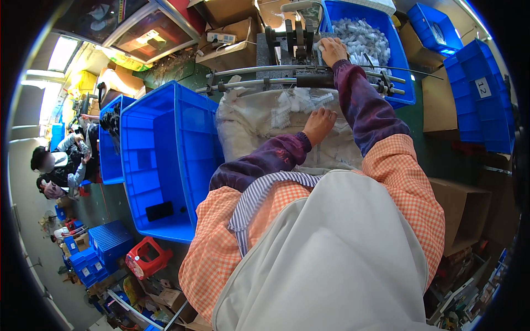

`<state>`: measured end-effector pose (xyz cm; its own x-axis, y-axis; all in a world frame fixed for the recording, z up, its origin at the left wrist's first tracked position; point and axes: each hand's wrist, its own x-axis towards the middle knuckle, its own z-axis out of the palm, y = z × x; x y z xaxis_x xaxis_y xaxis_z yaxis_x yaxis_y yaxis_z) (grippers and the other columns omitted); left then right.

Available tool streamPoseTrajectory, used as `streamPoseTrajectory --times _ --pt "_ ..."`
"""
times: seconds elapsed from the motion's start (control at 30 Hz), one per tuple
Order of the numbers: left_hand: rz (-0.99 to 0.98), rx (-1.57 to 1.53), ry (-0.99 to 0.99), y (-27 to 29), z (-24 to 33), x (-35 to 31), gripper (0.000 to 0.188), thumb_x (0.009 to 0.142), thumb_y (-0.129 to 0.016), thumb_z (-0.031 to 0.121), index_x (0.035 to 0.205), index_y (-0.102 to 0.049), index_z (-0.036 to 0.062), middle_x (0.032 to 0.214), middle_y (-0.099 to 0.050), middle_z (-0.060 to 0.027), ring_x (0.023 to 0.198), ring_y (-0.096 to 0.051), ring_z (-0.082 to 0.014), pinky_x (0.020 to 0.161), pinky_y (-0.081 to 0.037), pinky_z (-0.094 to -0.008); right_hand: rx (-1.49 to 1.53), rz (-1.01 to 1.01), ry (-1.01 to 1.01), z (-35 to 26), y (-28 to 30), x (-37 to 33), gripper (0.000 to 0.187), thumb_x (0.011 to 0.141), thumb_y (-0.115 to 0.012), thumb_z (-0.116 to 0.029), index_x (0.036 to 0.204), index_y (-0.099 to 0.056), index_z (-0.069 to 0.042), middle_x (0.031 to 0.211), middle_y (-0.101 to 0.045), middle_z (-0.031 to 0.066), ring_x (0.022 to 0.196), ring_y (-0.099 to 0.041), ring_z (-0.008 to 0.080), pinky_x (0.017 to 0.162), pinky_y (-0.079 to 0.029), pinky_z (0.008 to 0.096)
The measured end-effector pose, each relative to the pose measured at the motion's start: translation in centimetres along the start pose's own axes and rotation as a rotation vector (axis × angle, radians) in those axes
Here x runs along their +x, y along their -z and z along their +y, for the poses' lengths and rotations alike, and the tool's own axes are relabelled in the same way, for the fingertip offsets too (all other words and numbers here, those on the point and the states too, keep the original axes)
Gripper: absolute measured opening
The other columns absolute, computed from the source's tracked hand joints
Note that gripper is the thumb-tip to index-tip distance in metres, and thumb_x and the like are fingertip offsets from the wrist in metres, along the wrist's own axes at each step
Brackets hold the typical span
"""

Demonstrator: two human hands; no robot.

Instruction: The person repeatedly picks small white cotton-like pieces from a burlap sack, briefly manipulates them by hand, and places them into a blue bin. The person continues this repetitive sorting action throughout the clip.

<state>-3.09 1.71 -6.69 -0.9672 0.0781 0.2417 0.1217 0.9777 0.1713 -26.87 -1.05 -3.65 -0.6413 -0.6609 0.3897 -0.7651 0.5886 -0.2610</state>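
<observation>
Stool (148, 259), red, stood on the floor at the left, below the left bin (165, 135). This bin was blue and deep, and a dark flat thing (159, 211) lay at its lower end. Next to it came the cover (237, 129), a clear sheet over pale cloth, and on it lay a small loose group of clear pieces (282, 117). Beyond them, past the metal rails (243, 84), stood the machine (298, 43) with its dark upright parts. The left hand (321, 124) was low at the cover, just beside these pieces, its fingers bent and near together; whether it held one, I could not tell. The right hand (333, 51) was at the right side of the machine, its fingers curled rather narrow; what they held was hidden. Farthest right of these, the right bin (407, 69) carried a large heap (359, 41) of similar pieces. In my judgement, the work was in its middle: the few pieces on the cover seemed left to handle, but whether the heap was finished or waiting, the view did not show.
</observation>
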Motion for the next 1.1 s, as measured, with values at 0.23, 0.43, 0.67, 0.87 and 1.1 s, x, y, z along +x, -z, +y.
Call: streamPoseTrajectory --times 0.23,0.43,0.67,0.87,1.1 --pt "0.012 0.045 -0.069 -0.4 -0.2 -0.2 0.033 0.073 -0.054 0.011 0.105 -0.049 0.0065 0.095 -0.052 -0.0078 0.091 -0.049 -0.0233 0.077 -0.041 -0.0349 0.062 -0.176 -0.182 -0.3 1.2 0.6 0.021 0.081 -0.054 -0.027 0.098 -0.061 -0.016 0.104 -0.061 0.0025 0.104 -0.051 0.0227 0.087 -0.036 0.0409" --pt "0.025 0.042 -0.073 0.1 -0.2 -0.6 0.029 0.074 -0.053 0.011 0.103 -0.051 0.0088 0.093 -0.052 -0.0079 0.090 -0.049 -0.0242 0.077 -0.041 -0.0352 -0.161 -0.093 -0.288 0.1 2.6 -0.8 0.029 0.079 -0.054 -0.037 0.098 -0.065 -0.019 0.106 -0.061 0.0033 0.108 -0.049 0.0227 0.090 -0.031 0.0440" --pt "-0.012 -0.016 -0.073 0.7 -0.9 -0.5 0.032 0.073 -0.054 0.010 0.104 -0.054 0.0140 0.098 -0.051 -0.0091 0.087 -0.052 -0.0258 0.074 -0.044 -0.0372 -0.186 -0.115 -0.190 -1.3 2.4 -1.8 0.031 0.078 -0.053 -0.038 0.094 -0.067 -0.014 0.107 -0.054 0.0064 0.109 -0.039 0.0272 0.092 -0.026 0.0440" --pt "0.001 -0.158 -0.069 0.5 -1.8 -0.6 0.026 0.070 -0.054 0.007 0.095 -0.060 0.0110 0.100 -0.049 -0.0105 0.088 -0.052 -0.0281 0.073 -0.045 -0.0385 -0.188 -0.091 -0.126 -5.4 0.1 -1.1 0.029 0.080 -0.048 -0.030 0.095 -0.064 -0.012 0.104 -0.055 0.0099 0.109 -0.040 0.0301 0.091 -0.026 0.0472" --pt "0.056 -0.413 0.120 3.6 -2.2 -1.0 0.027 0.074 -0.052 0.003 0.101 -0.054 0.0052 0.098 -0.052 -0.0136 0.086 -0.053 -0.0328 0.076 -0.045 -0.0387 -0.226 -0.058 -0.120 -4.7 0.5 -1.6 0.024 0.077 -0.051 -0.027 0.095 -0.062 -0.016 0.101 -0.057 0.0070 0.103 -0.046 0.0268 0.086 -0.030 0.0449"
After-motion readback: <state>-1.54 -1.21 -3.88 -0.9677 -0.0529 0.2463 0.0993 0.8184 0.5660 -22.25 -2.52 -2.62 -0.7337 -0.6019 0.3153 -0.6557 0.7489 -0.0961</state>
